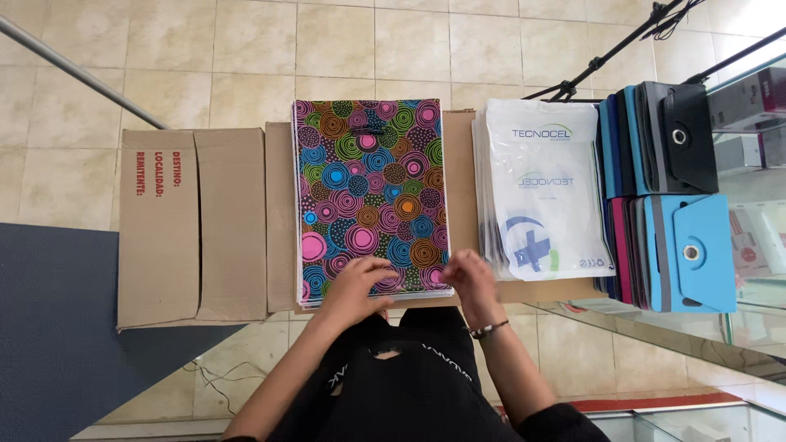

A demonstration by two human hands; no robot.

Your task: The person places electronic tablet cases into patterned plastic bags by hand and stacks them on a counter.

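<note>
Both hands — left hand (354,284), right hand (471,278) — on patterned bag stack (370,188) near edge

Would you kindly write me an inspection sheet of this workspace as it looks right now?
Surface: flattened cardboard boxes serve as the worktop, above a tiled floor.
Job's things: stack of plastic bags with a colourful circle pattern, lying flat on the cardboard.
Clutter: stack of white plastic bags beside it; blue, black and pink tablet cases further right.
Hands: left hand rests on the patterned stack's near edge; right hand pinches at its near right corner; bracelet on that wrist.
Cables: thin cable on the floor below the cardboard.
Surroundings: glass display counter at right, black stand legs, grey mat at left.
</note>
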